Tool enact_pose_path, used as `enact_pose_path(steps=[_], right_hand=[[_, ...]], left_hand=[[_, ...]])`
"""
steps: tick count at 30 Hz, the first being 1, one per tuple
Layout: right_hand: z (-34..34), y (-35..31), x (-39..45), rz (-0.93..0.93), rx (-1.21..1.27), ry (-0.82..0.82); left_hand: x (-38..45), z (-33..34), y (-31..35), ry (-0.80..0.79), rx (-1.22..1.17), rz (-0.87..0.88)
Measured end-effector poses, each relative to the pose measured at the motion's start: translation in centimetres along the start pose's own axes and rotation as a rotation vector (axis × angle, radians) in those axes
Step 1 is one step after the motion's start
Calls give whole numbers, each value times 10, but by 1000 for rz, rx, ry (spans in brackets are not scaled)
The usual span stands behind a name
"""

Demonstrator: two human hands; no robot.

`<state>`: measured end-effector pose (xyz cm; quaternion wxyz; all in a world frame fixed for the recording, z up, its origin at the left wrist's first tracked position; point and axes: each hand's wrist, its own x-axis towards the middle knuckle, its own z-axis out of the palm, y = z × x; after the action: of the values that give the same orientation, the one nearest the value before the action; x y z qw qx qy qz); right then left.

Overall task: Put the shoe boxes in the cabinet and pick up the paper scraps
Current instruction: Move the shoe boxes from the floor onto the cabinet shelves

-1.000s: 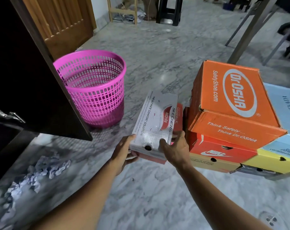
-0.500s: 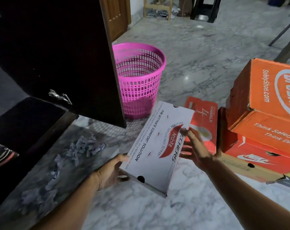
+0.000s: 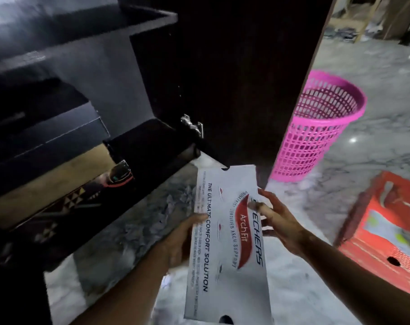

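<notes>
I hold a white shoe box [image 3: 227,242] with red and black lettering, lengthwise in front of me, its far end near the bottom corner of the open cabinet door [image 3: 234,78]. My left hand [image 3: 180,240] grips its left edge with the thumb on top. My right hand [image 3: 279,221] rests on its right side with fingers spread over the lid. The dark cabinet [image 3: 65,127] stands open at the left, with boxes inside on its low shelf. Crumpled paper scraps [image 3: 175,202] lie on the floor in front of the cabinet, partly hidden by the box.
A pink mesh waste basket [image 3: 316,132] stands on the marble floor just behind the door's edge. A red shoe box [image 3: 384,235] sits on the floor at the right. Wooden furniture legs show at the far top right.
The white box has moved left and forward toward the cabinet opening. My view has swung left, so the orange box stack has left the frame and the cabinet interior now shows.
</notes>
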<state>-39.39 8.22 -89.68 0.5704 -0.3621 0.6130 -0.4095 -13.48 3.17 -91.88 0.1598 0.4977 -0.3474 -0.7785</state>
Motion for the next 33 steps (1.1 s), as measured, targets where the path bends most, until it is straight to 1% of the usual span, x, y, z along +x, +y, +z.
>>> enact_pose_path(steps=[2,3,5,7,9,11,12,14,16,17,19,21,23,24,25,27,28,29,30,31,33], right_hand=[[19,-24,27,-8,-53,-69],[26,-36,38,-10,-82,-102],[39,-52,61,33,-108,-185],[39,-59,73,90,-96,-217],[44,-58,80,124,-88,-307],[49,-56,83,143,-6,-382],[55,-55,87,143,55,-385],[70,-53,99,142,153,-295],[86,-54,119,140,181,-203],[95,-55,130,142,190,-189],[111,-59,153,129,154,-187],[127,-64,176,130,87,-203],[141,-70,196,105,56,-224],[149,-74,205,90,53,-225],[156,-78,214,82,59,-217],[172,-85,227,73,80,-174],[179,-88,232,66,93,-150],[186,-90,237,50,92,-122],[194,-91,241,23,78,-100],[200,-91,245,-12,45,-79],[210,-93,251,-109,-80,-40]], left_hand=[[-5,-13,13,29,-33,57],[-9,-18,21,73,-52,99],[-3,-38,34,175,-129,243],[3,-48,51,254,-156,330],[7,-62,71,396,-171,350],[15,-76,90,494,-163,329],[20,-82,99,505,-162,333],[30,-93,111,501,-187,350],[39,-98,113,500,-204,392],[45,-100,112,528,-190,423],[53,-100,107,659,-145,490],[61,-104,97,827,-139,545],[68,-111,86,915,-93,646],[69,-112,82,959,-32,701],[68,-112,79,1039,69,747],[63,-113,77,1259,385,821],[60,-111,78,1337,553,872],[58,-112,79,1357,713,925],[55,-113,81,1326,869,946],[54,-114,84,1270,1019,919],[55,-119,90,1175,1266,745]])
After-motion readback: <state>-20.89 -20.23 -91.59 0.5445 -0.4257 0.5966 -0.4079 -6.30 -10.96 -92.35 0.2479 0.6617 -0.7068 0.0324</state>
